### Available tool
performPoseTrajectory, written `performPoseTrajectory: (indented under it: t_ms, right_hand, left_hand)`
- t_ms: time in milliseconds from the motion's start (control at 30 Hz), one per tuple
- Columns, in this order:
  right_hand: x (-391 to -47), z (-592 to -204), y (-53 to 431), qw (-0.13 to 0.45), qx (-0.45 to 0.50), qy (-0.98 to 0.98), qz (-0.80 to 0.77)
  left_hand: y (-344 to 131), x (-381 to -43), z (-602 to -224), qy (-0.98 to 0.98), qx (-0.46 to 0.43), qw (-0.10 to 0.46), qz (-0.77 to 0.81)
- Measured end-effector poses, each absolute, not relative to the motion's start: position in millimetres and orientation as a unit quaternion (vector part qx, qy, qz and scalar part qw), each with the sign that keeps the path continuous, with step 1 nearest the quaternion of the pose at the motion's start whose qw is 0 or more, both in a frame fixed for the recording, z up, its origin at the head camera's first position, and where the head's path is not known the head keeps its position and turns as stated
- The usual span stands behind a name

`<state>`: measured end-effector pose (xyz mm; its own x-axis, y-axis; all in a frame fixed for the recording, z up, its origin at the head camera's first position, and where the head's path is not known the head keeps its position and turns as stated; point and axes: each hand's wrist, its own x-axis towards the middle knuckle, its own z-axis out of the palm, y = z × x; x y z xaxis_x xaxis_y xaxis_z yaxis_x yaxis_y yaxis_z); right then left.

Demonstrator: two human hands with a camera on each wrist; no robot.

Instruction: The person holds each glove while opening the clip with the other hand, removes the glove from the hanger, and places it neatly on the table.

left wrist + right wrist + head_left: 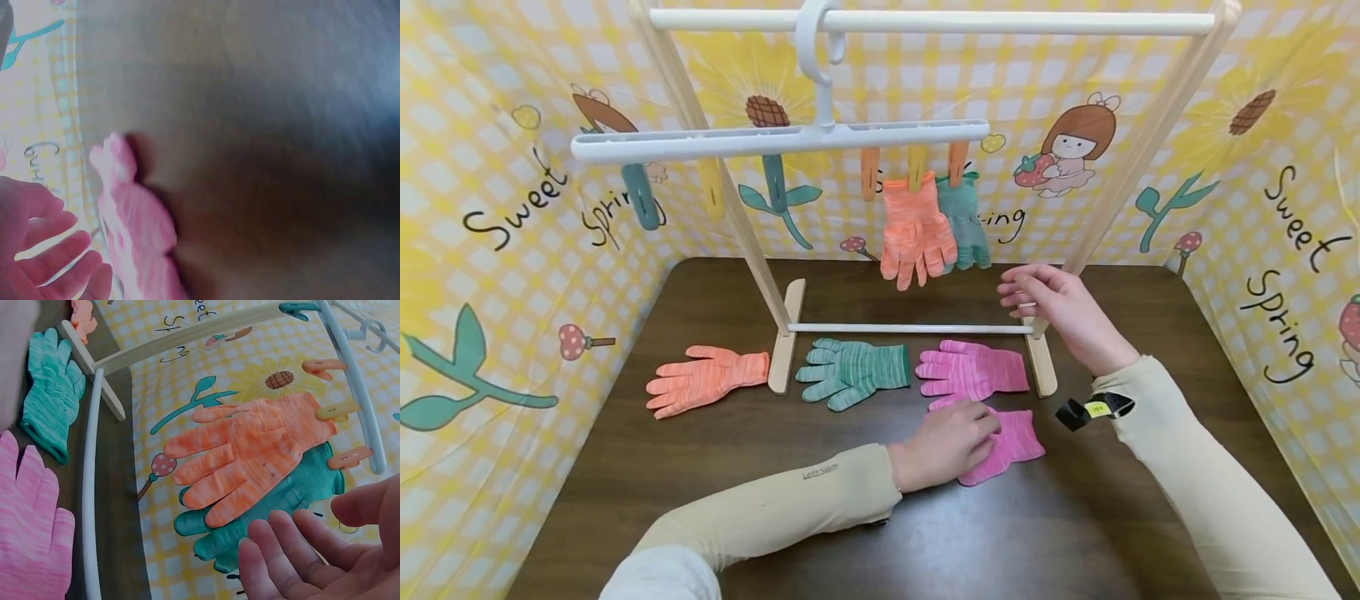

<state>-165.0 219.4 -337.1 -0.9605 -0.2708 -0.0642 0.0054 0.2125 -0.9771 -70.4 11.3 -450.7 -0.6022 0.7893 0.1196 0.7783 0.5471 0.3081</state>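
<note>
My left hand [943,442] is over the nearer pink glove [1013,446] on the table and covers its finger end. In the left wrist view its fingers are loosely bent and grip nothing; whether they touch the glove I cannot tell. My right hand [1052,308] is in the air at the rack's right side, fingers relaxed and nothing held. Close to it, an orange glove [916,229] hangs from a yellow clothespin [917,168], and a green glove [966,212] hangs behind it from an orange clothespin [958,162]. Another pink glove [977,371] lies just beyond my left hand.
A green glove [865,371] and an orange glove [711,379] lie farther left on the table [775,500]. The pale hanger [700,143] hangs on the rack's top bar [1000,22], with several unused clothespins. A low white bar [910,329] joins the rack's wooden feet.
</note>
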Motion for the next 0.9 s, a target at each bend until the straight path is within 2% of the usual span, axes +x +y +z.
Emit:
performPoseTrajectory:
  t_ms: [500,900]
  right_hand:
    - [-163,-319,199,0.068,-0.129,0.803,-0.578]
    - [-178,-304,172,0.034,-0.163,0.84,-0.517]
  left_hand:
    - [-35,-97,-443,0.907,0.34,-0.043,0.245]
    - [-67,-130,-424,0.893,0.261,-0.141,0.338]
